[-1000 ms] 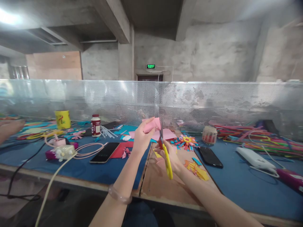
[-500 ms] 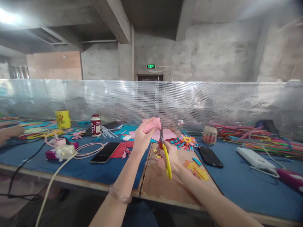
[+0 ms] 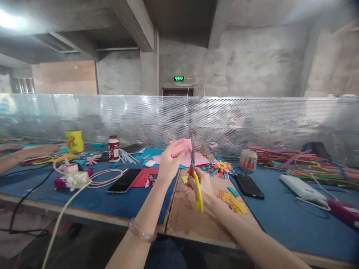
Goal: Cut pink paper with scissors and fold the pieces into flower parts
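My left hand (image 3: 169,161) pinches a folded piece of pink paper (image 3: 179,148), raised above the table. Yellow-handled scissors (image 3: 198,192) are gripped in my right hand (image 3: 204,185), blades pointing up along the paper's right edge. Whether the blades touch the paper I cannot tell. Behind and below the hands lies a flat pink sheet (image 3: 199,159). A multicoloured paper flower (image 3: 221,167) with a yellow centre rests to the right of the scissors. Yellow and orange paper scraps (image 3: 232,201) lie on the brown board (image 3: 193,224) under my right forearm.
Left of my hands are a phone (image 3: 125,181), a red sheet (image 3: 144,176), a bottle (image 3: 113,148), a yellow can (image 3: 74,142) and a power strip (image 3: 73,180) with cables. On the right are another phone (image 3: 249,186) and colourful strips (image 3: 297,162). A co-worker's hand (image 3: 42,150) is at far left.
The scissors' blades have shifted slightly at the pink paper's right edge, and the paper has moved a little right. At far left, the co-worker's hand has reached further right.
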`<state>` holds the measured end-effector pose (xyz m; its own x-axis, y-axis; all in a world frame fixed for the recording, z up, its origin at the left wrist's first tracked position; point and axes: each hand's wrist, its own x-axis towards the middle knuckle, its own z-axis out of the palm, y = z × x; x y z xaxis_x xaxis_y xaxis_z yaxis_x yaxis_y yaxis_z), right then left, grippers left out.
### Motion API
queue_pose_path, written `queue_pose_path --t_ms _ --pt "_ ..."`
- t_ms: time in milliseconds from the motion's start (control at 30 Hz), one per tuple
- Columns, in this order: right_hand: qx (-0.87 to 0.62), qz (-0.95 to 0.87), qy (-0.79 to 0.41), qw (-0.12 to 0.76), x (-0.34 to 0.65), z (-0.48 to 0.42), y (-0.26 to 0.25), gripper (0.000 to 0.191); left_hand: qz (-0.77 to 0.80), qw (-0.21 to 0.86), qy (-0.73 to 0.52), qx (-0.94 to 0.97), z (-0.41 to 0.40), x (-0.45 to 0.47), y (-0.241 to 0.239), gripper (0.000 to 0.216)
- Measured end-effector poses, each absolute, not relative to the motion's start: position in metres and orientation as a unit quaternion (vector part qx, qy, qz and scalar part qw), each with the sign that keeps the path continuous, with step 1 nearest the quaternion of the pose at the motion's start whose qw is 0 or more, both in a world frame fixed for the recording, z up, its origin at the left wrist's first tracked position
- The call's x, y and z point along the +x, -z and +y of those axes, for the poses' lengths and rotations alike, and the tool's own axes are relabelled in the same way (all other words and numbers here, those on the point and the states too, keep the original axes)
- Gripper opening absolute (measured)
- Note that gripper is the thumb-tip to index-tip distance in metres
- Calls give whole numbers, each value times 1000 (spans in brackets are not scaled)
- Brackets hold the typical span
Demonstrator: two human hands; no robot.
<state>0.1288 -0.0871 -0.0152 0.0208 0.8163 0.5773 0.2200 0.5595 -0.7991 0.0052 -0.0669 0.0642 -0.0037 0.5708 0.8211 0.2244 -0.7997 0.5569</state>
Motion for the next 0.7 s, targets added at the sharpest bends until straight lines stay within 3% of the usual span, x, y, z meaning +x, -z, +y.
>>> queue_pose_path --t_ms 400,700 --pt "-399 -653 -227 603 131 -87 12 5 283 143 -647 693 -72 6 -69 36" --pt "-402 -629 -239 621 127 -92 8 6 274 148 -649 693 -78 7 -73 35"
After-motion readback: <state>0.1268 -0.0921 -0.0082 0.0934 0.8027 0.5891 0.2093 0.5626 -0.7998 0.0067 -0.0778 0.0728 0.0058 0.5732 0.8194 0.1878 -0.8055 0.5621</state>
